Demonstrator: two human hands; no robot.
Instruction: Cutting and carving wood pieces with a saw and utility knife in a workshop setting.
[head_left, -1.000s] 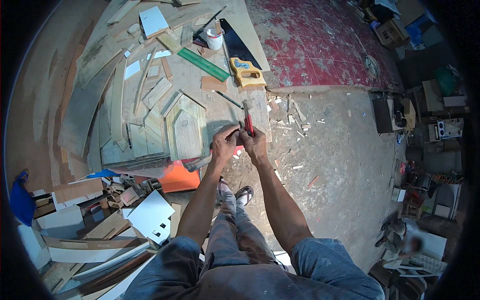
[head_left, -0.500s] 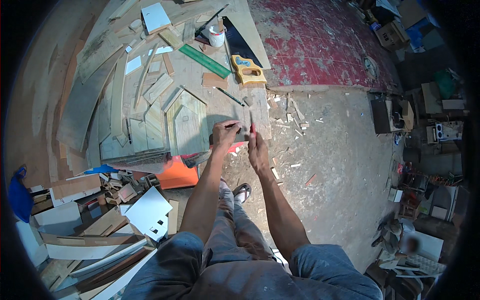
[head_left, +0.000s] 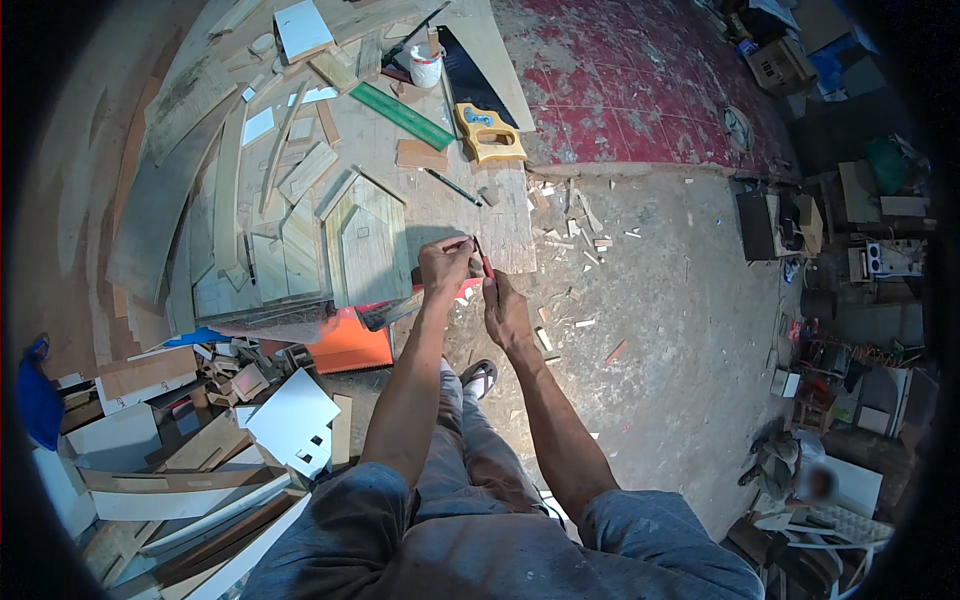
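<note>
At the workbench's near edge, my left hand (head_left: 446, 264) is closed around something small and dark that I cannot make out. Just right of it and slightly lower, my right hand (head_left: 508, 315) grips a red-handled tool (head_left: 486, 265), its tip angled up-left beside my left fingertips. A pencil (head_left: 452, 187) lies beyond my hands. Left of them are house-shaped wooden pieces (head_left: 363, 240). Farther up lie a green ruler (head_left: 400, 116), a yellow-handled saw (head_left: 490, 132) and a white tub (head_left: 426, 66).
Wood offcuts and boards (head_left: 300, 420) are heaped at lower left, beside an orange object (head_left: 350, 345). Scraps litter the concrete floor (head_left: 660, 320) right of the workbench (head_left: 510, 230), below a red raised surface (head_left: 640, 100). A person (head_left: 775, 460) is at lower right among clutter.
The red tool has tilted from nearly upright to slanting up-left. My right hand moved down from my left one, and my left hand shifted slightly up. The view shifted slightly.
</note>
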